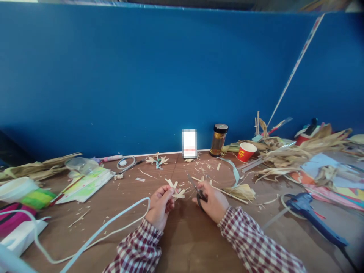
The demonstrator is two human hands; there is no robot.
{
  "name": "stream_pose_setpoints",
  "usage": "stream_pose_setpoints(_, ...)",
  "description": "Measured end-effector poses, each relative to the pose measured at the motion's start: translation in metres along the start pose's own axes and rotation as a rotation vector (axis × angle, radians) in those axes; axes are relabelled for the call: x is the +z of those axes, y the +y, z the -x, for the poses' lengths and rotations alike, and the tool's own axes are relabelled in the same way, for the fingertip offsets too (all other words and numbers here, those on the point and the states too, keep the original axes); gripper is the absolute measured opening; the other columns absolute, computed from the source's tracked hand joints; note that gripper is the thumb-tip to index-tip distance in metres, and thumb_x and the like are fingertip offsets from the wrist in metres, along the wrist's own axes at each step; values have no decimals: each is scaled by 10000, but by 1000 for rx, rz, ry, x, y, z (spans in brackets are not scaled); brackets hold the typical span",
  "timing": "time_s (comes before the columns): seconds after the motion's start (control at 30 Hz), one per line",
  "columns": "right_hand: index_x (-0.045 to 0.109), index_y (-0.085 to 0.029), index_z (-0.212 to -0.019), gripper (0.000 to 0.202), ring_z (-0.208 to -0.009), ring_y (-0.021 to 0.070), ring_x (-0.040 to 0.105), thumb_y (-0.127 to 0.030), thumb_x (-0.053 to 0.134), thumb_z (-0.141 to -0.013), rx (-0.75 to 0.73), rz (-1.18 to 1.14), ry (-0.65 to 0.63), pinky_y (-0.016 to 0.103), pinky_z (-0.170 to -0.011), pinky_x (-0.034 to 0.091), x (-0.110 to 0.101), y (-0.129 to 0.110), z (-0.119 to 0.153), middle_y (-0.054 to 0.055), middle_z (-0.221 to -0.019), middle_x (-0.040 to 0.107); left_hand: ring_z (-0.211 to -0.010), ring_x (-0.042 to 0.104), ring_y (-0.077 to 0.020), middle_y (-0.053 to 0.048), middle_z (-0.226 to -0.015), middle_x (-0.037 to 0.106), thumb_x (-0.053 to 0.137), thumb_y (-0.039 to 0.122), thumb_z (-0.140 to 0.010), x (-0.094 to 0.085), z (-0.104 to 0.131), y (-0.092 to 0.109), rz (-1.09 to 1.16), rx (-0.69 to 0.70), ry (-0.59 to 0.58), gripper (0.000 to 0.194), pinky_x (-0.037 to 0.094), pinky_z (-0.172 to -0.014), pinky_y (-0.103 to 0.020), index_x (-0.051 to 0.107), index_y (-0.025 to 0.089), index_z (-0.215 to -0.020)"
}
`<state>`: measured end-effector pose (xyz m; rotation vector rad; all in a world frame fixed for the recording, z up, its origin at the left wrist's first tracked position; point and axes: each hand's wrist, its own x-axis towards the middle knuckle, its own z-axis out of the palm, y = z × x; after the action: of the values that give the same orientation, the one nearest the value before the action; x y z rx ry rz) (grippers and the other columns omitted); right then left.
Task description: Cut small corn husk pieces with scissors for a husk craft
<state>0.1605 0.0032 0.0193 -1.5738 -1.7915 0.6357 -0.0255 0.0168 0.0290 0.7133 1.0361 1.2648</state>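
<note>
Scissors (196, 189) rest in the right hand (210, 201), fingers closed through the handles, blades aimed at a pale straw-coloured strip ornament (176, 189), possibly corn husk, pinched in the left hand's (160, 204) grip above the scrap-littered counter (187, 235), near a blue glue gun (309, 214).
</note>
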Motion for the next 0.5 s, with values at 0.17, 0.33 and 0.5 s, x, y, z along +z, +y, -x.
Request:
stream_pose_setpoints(0.17,501,-261,-890,243,-511,120,493,-405,575,-710,10,166,46,209,-480,271,-3,0,-1,-64,-584,561,-477,504,-97,-6,-622,617,619,303,-642,-21,-13,11,-661,369,206,205,407,-450,-206,611,148,-776)
stream_pose_setpoints(0.33,485,-257,-871,236,-495,117,481,-417,565,-717,22,161,23,204,-466,246,-1,-1,0,-67,-579,570,-697,595,-160,-42,-821,664,475,239,-761,-40,-19,15,-1329,433,268,204,439,-662,-273,636,195,-877)
stream_pose_setpoints(0.5,501,-253,-875,234,-496,117,479,-409,567,-713,20,143,6,205,-468,243,-1,-2,1,-61,-577,575,-829,584,-185,-62,-922,626,459,228,-783,-40,-17,10,-1558,500,264,213,432,-707,-265,624,198,-915)
